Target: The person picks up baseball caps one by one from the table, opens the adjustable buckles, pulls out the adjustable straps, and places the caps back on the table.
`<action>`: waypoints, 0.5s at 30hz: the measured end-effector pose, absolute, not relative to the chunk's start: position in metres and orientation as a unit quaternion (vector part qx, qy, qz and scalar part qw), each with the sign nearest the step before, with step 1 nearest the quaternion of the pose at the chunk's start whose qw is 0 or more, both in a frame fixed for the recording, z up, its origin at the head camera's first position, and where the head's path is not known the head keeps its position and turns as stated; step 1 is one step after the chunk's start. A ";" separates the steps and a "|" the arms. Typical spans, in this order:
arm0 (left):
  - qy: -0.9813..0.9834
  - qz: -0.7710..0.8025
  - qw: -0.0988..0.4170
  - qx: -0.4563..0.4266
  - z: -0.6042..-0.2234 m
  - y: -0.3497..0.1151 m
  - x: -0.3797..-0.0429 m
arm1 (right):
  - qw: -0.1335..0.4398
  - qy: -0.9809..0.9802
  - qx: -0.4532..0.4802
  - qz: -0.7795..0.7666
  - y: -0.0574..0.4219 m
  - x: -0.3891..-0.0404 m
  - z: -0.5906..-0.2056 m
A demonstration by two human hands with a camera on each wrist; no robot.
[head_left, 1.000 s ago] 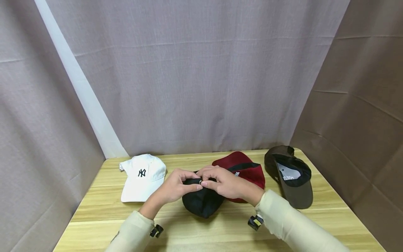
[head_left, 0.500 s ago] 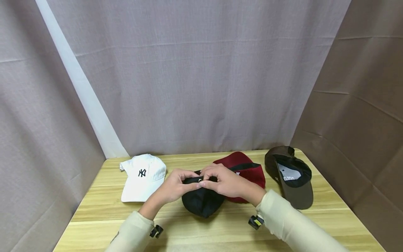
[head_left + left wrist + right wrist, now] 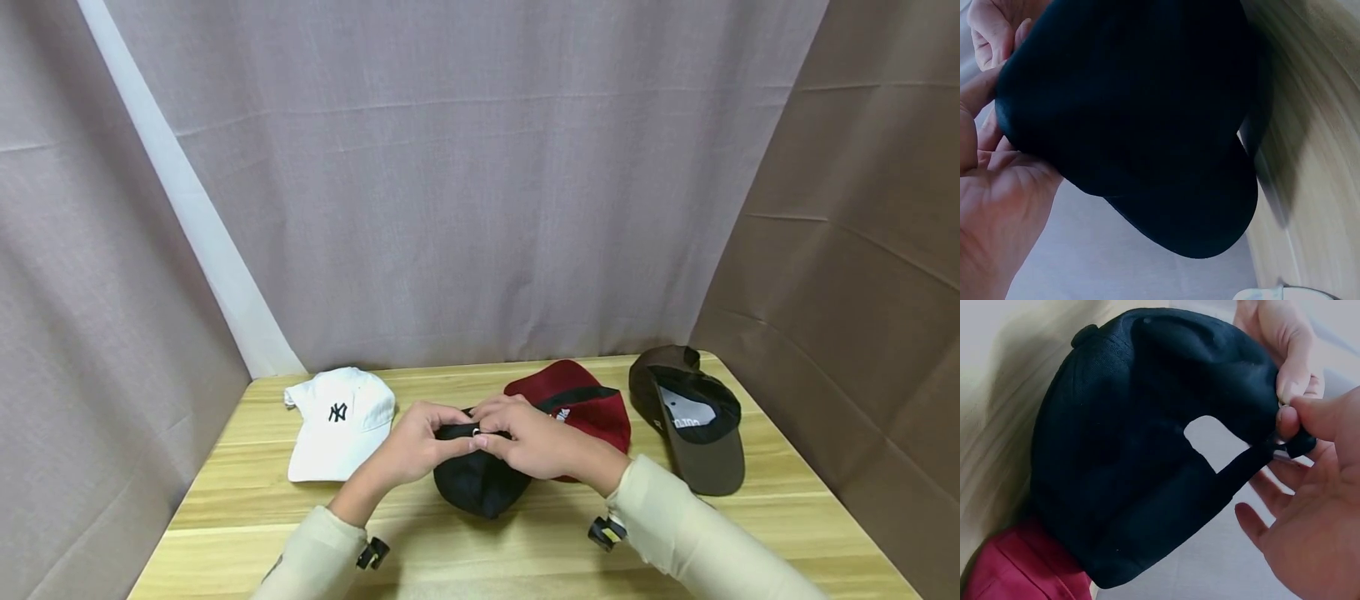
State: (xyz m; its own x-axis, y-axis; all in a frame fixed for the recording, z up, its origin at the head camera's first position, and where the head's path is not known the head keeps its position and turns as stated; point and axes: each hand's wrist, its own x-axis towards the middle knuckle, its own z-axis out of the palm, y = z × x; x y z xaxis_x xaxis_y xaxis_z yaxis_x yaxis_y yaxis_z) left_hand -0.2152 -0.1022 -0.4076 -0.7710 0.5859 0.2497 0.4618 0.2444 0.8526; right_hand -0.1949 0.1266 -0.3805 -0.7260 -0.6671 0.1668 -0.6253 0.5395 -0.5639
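Black cap (image 3: pixel 482 487) held at its rear by both hands. The fingers of the left hand (image 3: pixel 420 442) pinch its edge; those of the right hand (image 3: pixel 528 437) pinch the rear strap (image 3: pixel 1244 472) by a small metal fitting (image 3: pixel 1280 452), just beside the left fingertips. The crown (image 3: pixel 1100 437) lies on the near side of the fingers; contact with the worktop (image 3: pixel 495 571) cannot be told. Red cap (image 3: pixel 557 383): just beyond and right of the right fingers, partly hidden. White cap (image 3: pixel 341 433): left of the left fingers, apart. Brown cap (image 3: pixel 711 462): well right of all fingers, its inside showing.
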 end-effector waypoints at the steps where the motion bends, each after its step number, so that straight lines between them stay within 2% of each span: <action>1: 0.782 0.523 0.064 0.334 -0.408 -0.102 -0.215 | 0.043 0.873 -0.368 -0.316 0.127 -0.195 -0.380; 15: 0.722 0.584 0.098 0.357 -0.413 -0.105 -0.218 | 0.121 0.825 -0.399 -0.382 0.138 -0.199 -0.378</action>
State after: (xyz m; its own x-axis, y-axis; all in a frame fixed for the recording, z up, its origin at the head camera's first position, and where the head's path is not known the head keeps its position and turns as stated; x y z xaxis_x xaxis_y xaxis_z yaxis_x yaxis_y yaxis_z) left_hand -0.2178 -0.1045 -0.4125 -0.7253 0.6308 0.2755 0.4014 0.0625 0.9138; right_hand -0.1991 0.1376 -0.3779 -0.6524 -0.7504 0.1058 -0.5663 0.3900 -0.7261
